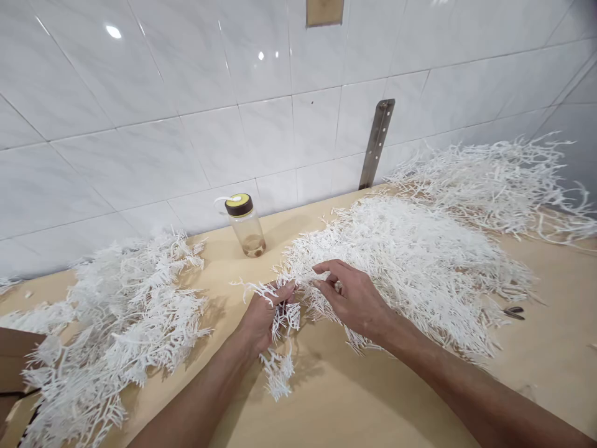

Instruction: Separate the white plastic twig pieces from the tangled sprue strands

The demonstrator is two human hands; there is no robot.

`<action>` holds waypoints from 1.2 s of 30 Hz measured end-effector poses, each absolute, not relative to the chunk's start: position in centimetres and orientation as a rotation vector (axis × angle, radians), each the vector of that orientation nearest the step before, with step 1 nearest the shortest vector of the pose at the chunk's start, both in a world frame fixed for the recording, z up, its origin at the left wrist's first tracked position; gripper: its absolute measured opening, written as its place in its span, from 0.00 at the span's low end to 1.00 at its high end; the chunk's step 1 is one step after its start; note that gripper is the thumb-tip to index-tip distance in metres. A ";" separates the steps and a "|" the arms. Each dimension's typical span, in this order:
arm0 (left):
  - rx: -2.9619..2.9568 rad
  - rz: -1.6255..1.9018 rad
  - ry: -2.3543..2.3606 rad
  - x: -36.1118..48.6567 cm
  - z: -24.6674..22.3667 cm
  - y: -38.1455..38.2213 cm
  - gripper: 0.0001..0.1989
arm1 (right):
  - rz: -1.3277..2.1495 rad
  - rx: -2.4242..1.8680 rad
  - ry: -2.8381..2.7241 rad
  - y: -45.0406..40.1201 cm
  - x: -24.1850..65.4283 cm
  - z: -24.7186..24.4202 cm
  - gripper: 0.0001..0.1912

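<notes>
My left hand [265, 314] is closed around a branching white plastic sprig [280, 371]. Thin feathery tips of the sprig stick out above the thumb and hang below the fingers. My right hand [353, 297] is just to the right, at the near left edge of a large heap of loose white sprig pieces [410, 255]. Its fingers are bent, with thumb and index fingertips apart, and I see nothing clearly held between them. The two hands' fingertips are a short gap apart.
Feathery white sprigs [140, 311] are heaped at the left, beside a brown box [21, 361]. A lidded clear bottle [247, 230] stands near the tiled wall. Longer white stems [504, 180] lie at the back right. Small dark snips [514, 312] lie right of the heap. A metal bracket [375, 146] is upright against the wall.
</notes>
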State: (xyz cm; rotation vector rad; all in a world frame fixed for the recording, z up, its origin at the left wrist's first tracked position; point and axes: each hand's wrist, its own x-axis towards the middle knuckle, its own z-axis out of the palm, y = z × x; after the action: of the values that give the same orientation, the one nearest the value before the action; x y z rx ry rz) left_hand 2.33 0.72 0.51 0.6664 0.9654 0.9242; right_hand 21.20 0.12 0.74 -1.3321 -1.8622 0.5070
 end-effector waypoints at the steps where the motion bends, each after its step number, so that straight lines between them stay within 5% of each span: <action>1: 0.666 0.908 0.957 2.2 0.4 0.8 0.17 | 0.550 -1.338 -1.859 0.0 21.1 0.7 0.13; 8: 0.722 0.829 0.917 2.2 0.2 0.6 0.19 | 0.821 -1.228 -1.808 -0.2 20.3 0.7 0.09; 22: 0.730 0.872 0.909 2.5 0.5 0.4 0.18 | 0.724 -1.189 -1.822 -0.5 20.1 1.0 0.08; 32: 0.870 0.784 0.949 2.1 0.6 0.1 0.17 | 0.153 -1.271 -1.797 0.6 21.5 0.9 0.11; 36: 0.759 0.836 0.958 2.2 0.5 0.4 0.17 | 0.172 -1.316 -1.787 0.9 22.1 0.9 0.07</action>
State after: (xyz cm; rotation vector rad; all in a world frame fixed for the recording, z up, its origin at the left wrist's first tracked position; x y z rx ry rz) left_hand 2.19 0.38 0.48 0.7590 0.9575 0.8364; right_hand 22.14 0.91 0.88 -1.3164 -1.7874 0.1719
